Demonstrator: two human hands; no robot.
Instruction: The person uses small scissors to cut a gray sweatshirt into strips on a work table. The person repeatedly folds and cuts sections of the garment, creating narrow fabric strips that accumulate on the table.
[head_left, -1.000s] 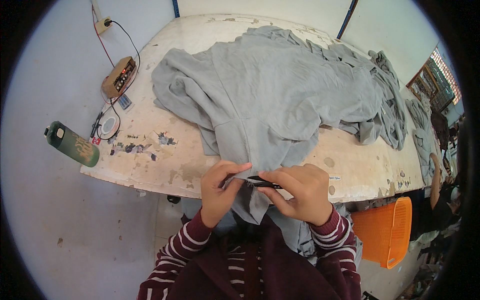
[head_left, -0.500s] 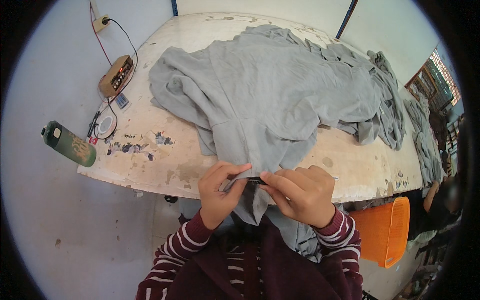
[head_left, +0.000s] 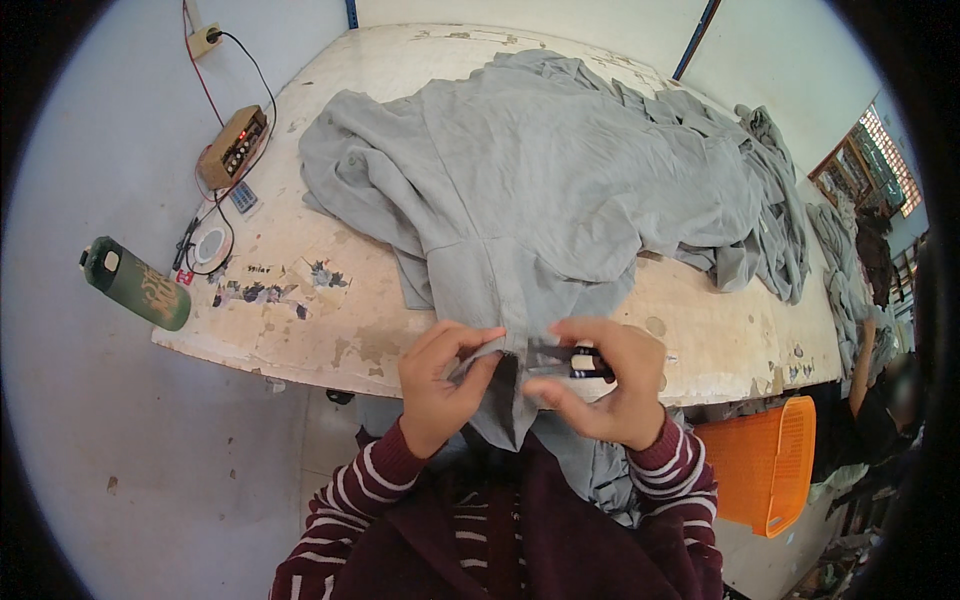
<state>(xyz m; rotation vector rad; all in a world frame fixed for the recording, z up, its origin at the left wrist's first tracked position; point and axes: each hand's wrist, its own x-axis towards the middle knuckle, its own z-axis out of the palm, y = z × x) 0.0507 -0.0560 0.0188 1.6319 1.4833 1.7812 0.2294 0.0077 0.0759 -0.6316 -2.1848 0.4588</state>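
Note:
A large grey garment [head_left: 530, 180] lies across the worktable [head_left: 350, 340], its lower end hanging over the near edge. My left hand [head_left: 440, 385] pinches a folded edge of this cloth near the table's front, where a dark gap shows in the fold. My right hand [head_left: 620, 385], just right of that edge, holds small black thread snips [head_left: 592, 363] in its curled fingers; the thumb and index finger are spread, and the snips' tips are blurred beside the cloth.
A green bottle [head_left: 135, 285] stands at the left corner, near a brown electronic box [head_left: 232, 148], a remote [head_left: 243, 197] and cables. An orange plastic basket [head_left: 760, 465] sits below the table's right side. More grey cloth [head_left: 840, 280] lies at the right, where another person [head_left: 880, 395] is present.
My right hand's thumb and index finger have spread apart and the snips have drawn back slightly rightward from the pinched cloth edge. The other person's arm has shifted.

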